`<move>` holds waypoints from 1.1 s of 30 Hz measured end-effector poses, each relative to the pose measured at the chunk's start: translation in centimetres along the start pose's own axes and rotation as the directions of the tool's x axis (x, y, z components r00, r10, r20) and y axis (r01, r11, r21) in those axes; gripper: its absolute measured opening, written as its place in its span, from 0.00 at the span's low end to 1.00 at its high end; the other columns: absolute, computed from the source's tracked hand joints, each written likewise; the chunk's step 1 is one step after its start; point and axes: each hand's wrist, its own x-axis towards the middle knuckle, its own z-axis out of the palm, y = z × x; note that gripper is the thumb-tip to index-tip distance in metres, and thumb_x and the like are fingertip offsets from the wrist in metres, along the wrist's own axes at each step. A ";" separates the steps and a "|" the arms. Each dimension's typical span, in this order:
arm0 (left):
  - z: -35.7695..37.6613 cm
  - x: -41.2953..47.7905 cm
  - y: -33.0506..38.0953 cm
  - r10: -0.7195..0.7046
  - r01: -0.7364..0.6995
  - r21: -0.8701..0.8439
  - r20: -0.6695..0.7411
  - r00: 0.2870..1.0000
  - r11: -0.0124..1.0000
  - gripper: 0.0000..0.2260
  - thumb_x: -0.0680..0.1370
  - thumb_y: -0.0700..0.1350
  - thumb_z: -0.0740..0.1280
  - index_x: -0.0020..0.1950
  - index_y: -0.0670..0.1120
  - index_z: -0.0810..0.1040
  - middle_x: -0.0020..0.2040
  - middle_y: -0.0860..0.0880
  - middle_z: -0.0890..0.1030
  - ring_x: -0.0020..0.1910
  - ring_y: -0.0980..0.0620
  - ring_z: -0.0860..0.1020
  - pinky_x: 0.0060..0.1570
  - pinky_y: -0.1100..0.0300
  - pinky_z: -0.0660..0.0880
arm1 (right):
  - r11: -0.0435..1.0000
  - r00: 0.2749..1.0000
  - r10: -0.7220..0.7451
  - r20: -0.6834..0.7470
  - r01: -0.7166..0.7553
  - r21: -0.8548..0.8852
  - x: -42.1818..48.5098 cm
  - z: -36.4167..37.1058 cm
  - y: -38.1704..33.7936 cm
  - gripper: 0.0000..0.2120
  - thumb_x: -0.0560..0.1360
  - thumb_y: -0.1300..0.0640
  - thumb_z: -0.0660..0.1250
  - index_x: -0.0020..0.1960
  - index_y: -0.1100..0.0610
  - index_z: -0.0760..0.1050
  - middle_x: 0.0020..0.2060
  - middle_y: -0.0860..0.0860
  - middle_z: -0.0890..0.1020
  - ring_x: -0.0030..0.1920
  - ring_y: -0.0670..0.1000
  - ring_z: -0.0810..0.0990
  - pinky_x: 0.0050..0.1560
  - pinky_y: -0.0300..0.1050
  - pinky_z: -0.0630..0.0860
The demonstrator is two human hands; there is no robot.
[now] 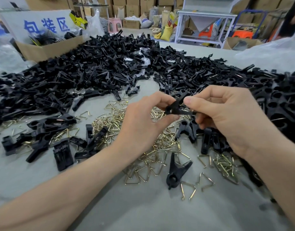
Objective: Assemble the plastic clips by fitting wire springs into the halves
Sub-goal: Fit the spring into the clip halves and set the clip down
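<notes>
Both hands hold one black plastic clip (176,105) above the table's middle. My left hand (143,124) pinches its lower left end between thumb and fingers. My right hand (226,114) pinches the upper right part with thumb and forefinger. Whether a wire spring sits in the held clip is hidden by my fingers. Brass-coloured wire springs (148,157) lie scattered on the grey table (143,205) under my hands. A huge heap of black clip halves (93,64) covers the far side. An assembled clip (176,170) lies near me.
Assembled clips (276,105) pile up at the right. Loose halves (43,139) lie at the left. A cardboard box (48,45) stands far left, with clear plastic bags (273,49) at the far right. Shelving, boxes and stools stand beyond the table.
</notes>
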 end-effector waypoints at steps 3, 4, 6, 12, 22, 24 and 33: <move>0.1 -0.2 0.1 0.057 -0.057 0.023 -0.015 0.998 0.998 0.16 0.71 0.45 0.75 0.57 0.51 0.80 0.47 0.56 0.83 0.49 0.62 0.79 0.54 0.69 0.71 | 0.946 0.957 0.206 0.206 -0.248 0.208 0.4 -0.5 0.0 0.08 0.57 0.51 0.75 0.32 0.54 0.81 0.30 0.49 0.79 0.28 0.44 0.77 0.29 0.37 0.76; 0.1 -0.2 0.2 0.065 -0.064 0.019 -0.015 0.998 0.998 0.16 0.71 0.45 0.75 0.58 0.50 0.80 0.47 0.55 0.83 0.49 0.61 0.79 0.54 0.66 0.72 | 0.917 0.933 0.247 0.262 -0.313 0.249 0.5 -0.6 0.1 0.10 0.57 0.50 0.75 0.34 0.54 0.82 0.32 0.50 0.81 0.30 0.45 0.78 0.30 0.37 0.77; 0.2 -0.3 0.2 0.076 -0.076 0.015 -0.017 0.997 0.997 0.16 0.72 0.46 0.74 0.58 0.50 0.80 0.47 0.53 0.84 0.49 0.60 0.80 0.50 0.61 0.75 | 0.857 0.888 0.295 0.354 -0.409 0.313 0.4 -0.6 0.4 0.15 0.57 0.50 0.75 0.40 0.57 0.83 0.38 0.53 0.83 0.35 0.48 0.82 0.34 0.40 0.80; 0.4 -0.4 0.3 0.174 -0.174 0.008 -0.065 0.983 0.985 0.14 0.70 0.47 0.74 0.54 0.45 0.81 0.50 0.53 0.81 0.51 0.53 0.79 0.52 0.53 0.76 | 0.747 0.828 0.264 0.496 -0.500 0.438 -0.1 0.5 0.8 0.19 0.64 0.49 0.72 0.49 0.62 0.83 0.50 0.63 0.83 0.46 0.55 0.84 0.42 0.43 0.81; 0.5 -0.2 -0.5 0.236 -0.232 0.081 -0.046 0.971 0.969 0.12 0.72 0.51 0.71 0.48 0.45 0.80 0.46 0.54 0.79 0.47 0.49 0.77 0.48 0.42 0.73 | 0.864 0.863 0.241 0.444 -0.399 0.307 -0.5 1.5 0.9 0.30 0.66 0.45 0.70 0.55 0.70 0.76 0.39 0.61 0.82 0.38 0.57 0.84 0.39 0.46 0.81; 0.4 -0.2 -0.6 0.245 -0.240 0.102 -0.038 0.969 0.965 0.11 0.71 0.52 0.71 0.48 0.45 0.80 0.46 0.55 0.78 0.47 0.50 0.76 0.49 0.42 0.72 | 0.869 0.876 0.233 0.423 -0.383 0.314 -0.6 1.5 1.0 0.29 0.66 0.46 0.70 0.53 0.70 0.76 0.38 0.60 0.81 0.37 0.55 0.84 0.39 0.46 0.81; 0.7 -0.5 -0.8 0.304 -0.302 0.102 -0.013 0.953 0.948 0.12 0.72 0.48 0.72 0.52 0.44 0.81 0.49 0.58 0.76 0.49 0.54 0.76 0.49 0.44 0.73 | 0.865 0.894 0.180 0.410 -0.342 0.366 -0.7 1.3 1.9 0.25 0.66 0.50 0.70 0.48 0.73 0.76 0.40 0.65 0.82 0.37 0.54 0.83 0.36 0.41 0.80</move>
